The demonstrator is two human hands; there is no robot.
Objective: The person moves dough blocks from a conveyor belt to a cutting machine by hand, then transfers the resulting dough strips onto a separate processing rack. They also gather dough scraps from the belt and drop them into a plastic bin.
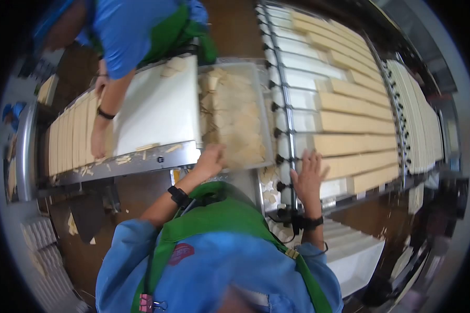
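My left hand (210,160) is at the near left edge of a pale plastic bin (263,133), its fingers pointing in over the rim and partly smeared by motion. Inside the bin lie many broken wafer pieces (214,83), with a blurred beige wafer sheet (240,120) over them, close to my left fingertips. I cannot tell whether that hand grips the sheet. Fingers spread, my right hand (309,177) rests by the left ends of long wafer stacks (355,122) on the right-hand conveyor, holding nothing.
Across the left conveyor (159,107), a co-worker in blue and green leans with a hand (98,141) on a row of wafer sheets (70,138). A metal rail with black knobs (287,104) runs along the right conveyor. A white container (352,255) stands at lower right.
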